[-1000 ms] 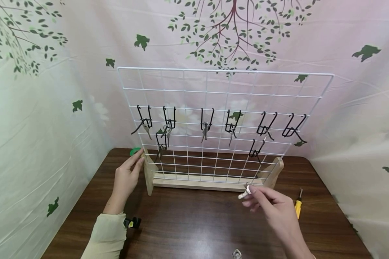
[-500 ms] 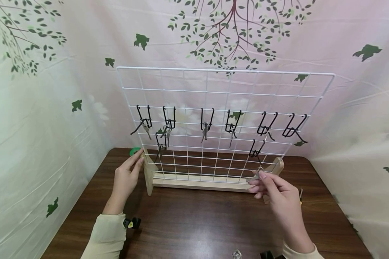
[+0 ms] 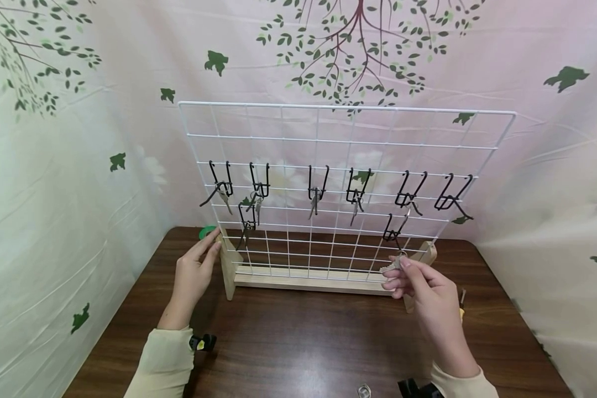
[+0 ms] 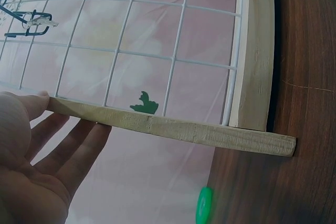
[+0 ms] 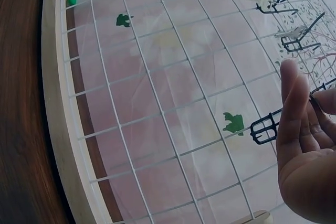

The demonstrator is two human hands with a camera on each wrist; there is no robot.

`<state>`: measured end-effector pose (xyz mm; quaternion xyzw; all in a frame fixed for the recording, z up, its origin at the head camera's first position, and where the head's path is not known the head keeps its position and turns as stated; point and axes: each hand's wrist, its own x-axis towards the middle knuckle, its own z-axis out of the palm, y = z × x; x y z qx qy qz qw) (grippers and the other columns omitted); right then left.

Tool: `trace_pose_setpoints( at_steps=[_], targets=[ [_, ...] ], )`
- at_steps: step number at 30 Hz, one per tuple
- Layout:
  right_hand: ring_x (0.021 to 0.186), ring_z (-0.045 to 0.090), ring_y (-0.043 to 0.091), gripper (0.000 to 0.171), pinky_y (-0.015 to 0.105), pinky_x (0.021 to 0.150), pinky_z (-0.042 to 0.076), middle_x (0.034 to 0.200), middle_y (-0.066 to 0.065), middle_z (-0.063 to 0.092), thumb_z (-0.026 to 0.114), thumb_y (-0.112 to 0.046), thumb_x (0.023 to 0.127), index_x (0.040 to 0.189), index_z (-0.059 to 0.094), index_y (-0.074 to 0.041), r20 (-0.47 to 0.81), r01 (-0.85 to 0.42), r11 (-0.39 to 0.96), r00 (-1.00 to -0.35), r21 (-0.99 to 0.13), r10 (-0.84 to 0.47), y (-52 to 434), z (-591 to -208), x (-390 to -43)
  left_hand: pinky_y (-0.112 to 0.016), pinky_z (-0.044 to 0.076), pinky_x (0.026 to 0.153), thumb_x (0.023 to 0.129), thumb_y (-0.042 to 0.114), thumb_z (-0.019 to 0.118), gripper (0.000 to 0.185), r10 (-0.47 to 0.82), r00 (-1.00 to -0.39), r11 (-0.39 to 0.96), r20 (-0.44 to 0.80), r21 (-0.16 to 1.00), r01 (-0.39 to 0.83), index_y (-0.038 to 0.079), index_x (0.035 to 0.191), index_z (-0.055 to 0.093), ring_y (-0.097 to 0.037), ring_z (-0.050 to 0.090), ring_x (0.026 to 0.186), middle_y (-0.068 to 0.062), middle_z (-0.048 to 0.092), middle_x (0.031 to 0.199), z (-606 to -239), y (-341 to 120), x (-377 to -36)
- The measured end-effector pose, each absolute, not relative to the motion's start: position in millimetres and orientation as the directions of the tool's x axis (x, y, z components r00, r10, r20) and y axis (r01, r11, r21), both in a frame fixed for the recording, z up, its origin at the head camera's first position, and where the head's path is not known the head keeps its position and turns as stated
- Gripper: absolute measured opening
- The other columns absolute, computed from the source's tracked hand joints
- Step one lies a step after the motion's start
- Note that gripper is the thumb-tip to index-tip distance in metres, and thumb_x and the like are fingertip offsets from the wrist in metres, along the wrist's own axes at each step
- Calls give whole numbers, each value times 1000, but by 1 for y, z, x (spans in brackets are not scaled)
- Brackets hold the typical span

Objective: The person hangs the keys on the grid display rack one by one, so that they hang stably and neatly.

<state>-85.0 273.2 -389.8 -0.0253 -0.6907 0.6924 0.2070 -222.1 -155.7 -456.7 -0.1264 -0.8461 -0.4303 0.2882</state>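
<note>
My right hand [image 3: 430,296] pinches a silver key [image 3: 391,267] between thumb and fingers. The key's ring is right at the tip of the lower right black hook [image 3: 392,234] on a white wire grid rack [image 3: 348,108]. In the right wrist view my fingers hide most of the key, close beside that hook [image 5: 265,128]. My left hand [image 3: 194,273] grips the upper end of the rack's left wooden side support [image 3: 229,271], thumb on one face and fingers on the other. In the left wrist view this support [image 4: 173,131] stretches away from my fingertips.
More black hooks line the grid, most with keys, such as the middle key [image 3: 314,204]; the far-right upper hook [image 3: 445,202] bears none. A yellow-handled screwdriver [image 3: 461,314] lies right of the rack, a green roundish object [image 3: 207,232] behind its left side. A small metal piece [image 3: 364,391] lies at the front.
My right hand has moved up and right with the key, from in front of the wooden base to the tip of the lower right hook. My left hand has stayed put.
</note>
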Motion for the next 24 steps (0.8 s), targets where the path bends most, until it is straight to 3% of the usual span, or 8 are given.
trace_pose_setpoints(
  at_steps=[7,14,17,21,24],
  targets=[
    [69,78,12,26,24,57,61,86,0,83,59,-20,111,116,78,-2,236,-240,27,-923,-971,305,273,-391,-90,-55,56,103,106,12,68,39,-36,-796,602,604,649,465,14,145,69,-39,68,132,-18,71,143,-458,-157,-222],
    [70,78,11,37,23,59,61,88,-2,83,60,-24,112,125,72,8,201,-197,44,-935,-980,293,275,-395,-96,-56,55,103,107,13,67,39,-39,-795,591,605,655,470,17,146,68,-40,68,132,-17,70,144,-457,-157,-222],
    [70,78,9,36,22,60,61,91,-4,83,59,-25,112,126,72,6,187,-184,36,-941,-982,282,276,-396,-99,-57,56,103,107,14,67,40,-37,-796,592,604,655,469,18,146,68,-39,68,132,-15,70,144,-458,-157,-222],
    [68,76,9,26,22,58,59,92,-5,83,60,-27,111,116,77,-7,161,-162,21,-946,-987,283,276,-398,-103,-57,57,102,107,15,67,40,-34,-797,593,603,654,470,19,147,68,-39,68,132,-15,70,144,-458,-157,-223],
    [69,76,9,24,23,57,58,93,-7,83,62,-29,110,107,75,-9,136,-135,23,-945,-991,297,277,-399,-106,-58,57,100,107,15,67,40,-34,-798,595,602,654,468,19,147,68,-38,69,131,-15,71,143,-458,-157,-222]
  ],
)
